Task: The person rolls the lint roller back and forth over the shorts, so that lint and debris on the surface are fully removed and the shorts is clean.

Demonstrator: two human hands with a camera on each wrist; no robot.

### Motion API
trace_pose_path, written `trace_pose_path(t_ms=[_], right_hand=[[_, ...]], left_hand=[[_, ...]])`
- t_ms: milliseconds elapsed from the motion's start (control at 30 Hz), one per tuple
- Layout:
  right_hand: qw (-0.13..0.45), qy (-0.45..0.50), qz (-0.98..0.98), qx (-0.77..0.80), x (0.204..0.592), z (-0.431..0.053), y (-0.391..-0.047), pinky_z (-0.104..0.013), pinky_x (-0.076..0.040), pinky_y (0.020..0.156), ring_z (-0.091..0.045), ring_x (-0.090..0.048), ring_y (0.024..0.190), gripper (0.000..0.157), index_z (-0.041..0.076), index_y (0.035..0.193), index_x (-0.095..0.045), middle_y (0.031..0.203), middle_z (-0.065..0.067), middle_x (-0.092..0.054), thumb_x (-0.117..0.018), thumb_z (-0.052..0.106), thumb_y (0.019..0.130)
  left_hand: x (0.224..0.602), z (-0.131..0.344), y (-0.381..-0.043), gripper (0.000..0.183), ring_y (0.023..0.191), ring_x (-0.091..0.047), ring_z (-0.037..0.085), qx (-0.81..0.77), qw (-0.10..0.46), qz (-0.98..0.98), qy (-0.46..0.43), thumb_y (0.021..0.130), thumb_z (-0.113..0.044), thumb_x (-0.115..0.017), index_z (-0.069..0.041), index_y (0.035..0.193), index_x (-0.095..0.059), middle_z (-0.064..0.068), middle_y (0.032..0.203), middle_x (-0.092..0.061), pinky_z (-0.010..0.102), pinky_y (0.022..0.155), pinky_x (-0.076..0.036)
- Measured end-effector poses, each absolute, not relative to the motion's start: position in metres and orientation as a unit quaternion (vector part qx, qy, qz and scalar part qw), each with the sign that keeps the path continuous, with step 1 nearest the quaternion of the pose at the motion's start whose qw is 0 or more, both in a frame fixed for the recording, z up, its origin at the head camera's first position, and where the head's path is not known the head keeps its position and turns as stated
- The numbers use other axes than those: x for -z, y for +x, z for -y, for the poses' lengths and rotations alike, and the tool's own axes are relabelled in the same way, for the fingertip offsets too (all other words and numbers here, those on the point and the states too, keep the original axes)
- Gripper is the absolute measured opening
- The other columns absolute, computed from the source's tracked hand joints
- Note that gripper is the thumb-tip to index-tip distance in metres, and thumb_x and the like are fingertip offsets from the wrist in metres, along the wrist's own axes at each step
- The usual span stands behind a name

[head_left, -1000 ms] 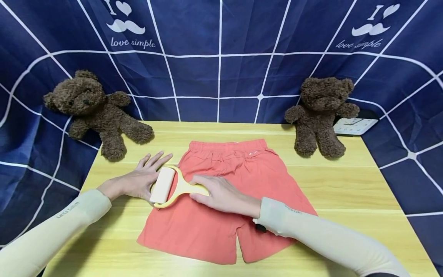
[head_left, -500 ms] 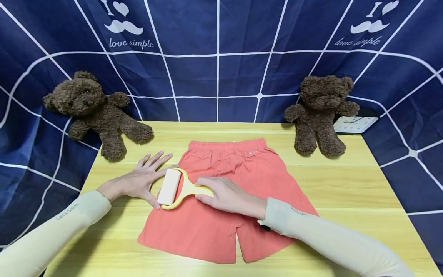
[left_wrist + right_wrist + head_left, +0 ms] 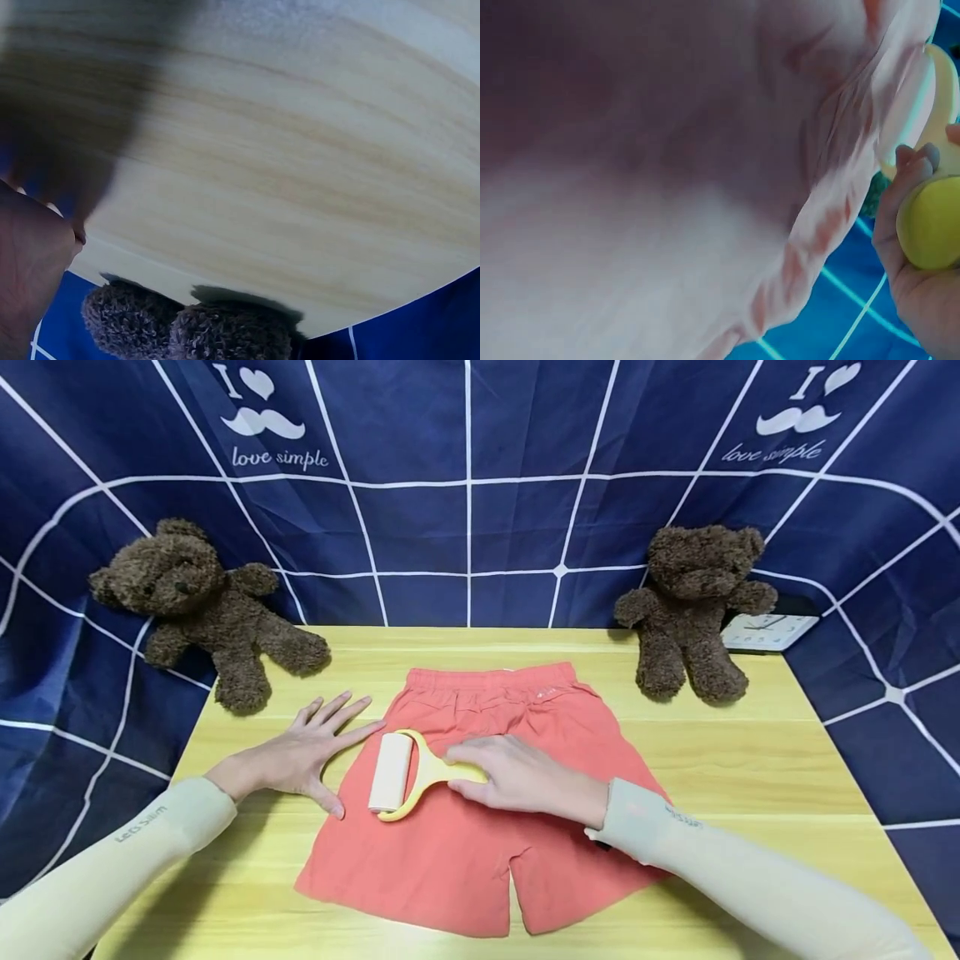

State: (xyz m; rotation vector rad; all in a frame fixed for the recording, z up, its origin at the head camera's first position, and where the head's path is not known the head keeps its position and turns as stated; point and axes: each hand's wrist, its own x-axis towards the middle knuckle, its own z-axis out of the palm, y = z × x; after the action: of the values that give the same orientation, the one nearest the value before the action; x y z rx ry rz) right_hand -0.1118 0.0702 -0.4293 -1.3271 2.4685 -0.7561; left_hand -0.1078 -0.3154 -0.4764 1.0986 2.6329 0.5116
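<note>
A pair of coral-red shorts (image 3: 450,868) lies flat on the wooden table, waistband away from me. My right hand (image 3: 517,774) grips the yellow handle of a lint roller (image 3: 392,772), whose pale roll rests on the left part of the shorts. In the right wrist view the fingers curl round the handle's yellow end (image 3: 931,225). With its fingers spread, my left hand (image 3: 307,756) rests at the left edge of the shorts, thumb and fingertips touching the cloth. The left wrist view catches only part of that hand (image 3: 30,262).
Two brown teddy bears sit at the back, one on the left (image 3: 202,602) and one on the right (image 3: 693,610). Behind the right bear a white-faced clock (image 3: 772,632) is partly hidden. A navy gridded cloth (image 3: 517,527) hangs round the wooden table (image 3: 765,760).
The right hand has moved right with the lint roller, drawing the roll away from the left hand and over the shorts. The left hand has stayed nearly in place.
</note>
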Motion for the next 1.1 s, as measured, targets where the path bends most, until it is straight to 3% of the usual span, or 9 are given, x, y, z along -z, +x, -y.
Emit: trace_pose_path(t_ms=[133,300,633,867,1100], right_hand=[[0.126,-0.466,-0.835,0.265,0.427,-0.081,-0.120,-0.034,-0.057,0.085,-0.009,-0.066,0.096,0.025,0.019,0.127,-0.077,0.117,0.009,-0.073,-0.075,0.030,0.105],[0.126,-0.479,-0.825,0.271,0.427,-0.093,-0.127,-0.031,-0.053,0.076,-0.008,-0.059,0.084,0.019,0.022,0.121,-0.076,0.108,0.014,-0.069,-0.077,0.027,0.103],[0.122,-0.470,-0.839,0.247,0.418,-0.121,-0.129,-0.036,-0.055,0.083,-0.010,-0.064,0.093,0.026,0.020,0.125,-0.078,0.113,0.013,-0.073,-0.078,0.031,0.102],[0.098,-0.491,-0.832,0.240,0.409,-0.147,-0.137,-0.033,-0.053,0.073,-0.005,-0.060,0.082,0.020,0.024,0.120,-0.079,0.105,0.016,-0.071,-0.079,0.029,0.101],[0.077,-0.508,-0.825,0.234,0.415,-0.172,-0.140,-0.029,-0.052,0.070,-0.004,-0.054,0.078,0.019,0.024,0.120,-0.079,0.099,0.016,-0.064,-0.079,0.030,0.102]], left_hand=[[0.474,0.316,-0.107,0.137,0.163,-0.001,0.052,-0.171,0.126,-0.902,0.375,0.069,-0.088,-0.081,-0.019,0.175,-0.029,0.021,0.181,-0.005,0.080,0.119,-0.004],[0.471,0.315,-0.106,0.137,0.162,-0.003,0.054,-0.164,0.121,-0.904,0.376,0.069,-0.087,-0.081,-0.016,0.174,-0.031,0.023,0.180,-0.007,0.081,0.118,-0.007],[0.464,0.308,-0.105,0.138,0.161,-0.007,0.057,-0.141,0.126,-0.912,0.364,0.066,-0.086,-0.082,-0.016,0.174,-0.031,0.024,0.179,-0.008,0.087,0.113,-0.011],[0.452,0.300,-0.102,0.136,0.158,-0.015,0.060,-0.112,0.133,-0.926,0.334,0.064,-0.088,-0.078,-0.020,0.173,-0.035,0.025,0.179,-0.011,0.094,0.102,-0.023],[0.444,0.294,-0.097,0.136,0.157,-0.019,0.061,-0.094,0.141,-0.933,0.316,0.060,-0.087,-0.080,-0.022,0.172,-0.037,0.025,0.178,-0.015,0.093,0.100,-0.030]])
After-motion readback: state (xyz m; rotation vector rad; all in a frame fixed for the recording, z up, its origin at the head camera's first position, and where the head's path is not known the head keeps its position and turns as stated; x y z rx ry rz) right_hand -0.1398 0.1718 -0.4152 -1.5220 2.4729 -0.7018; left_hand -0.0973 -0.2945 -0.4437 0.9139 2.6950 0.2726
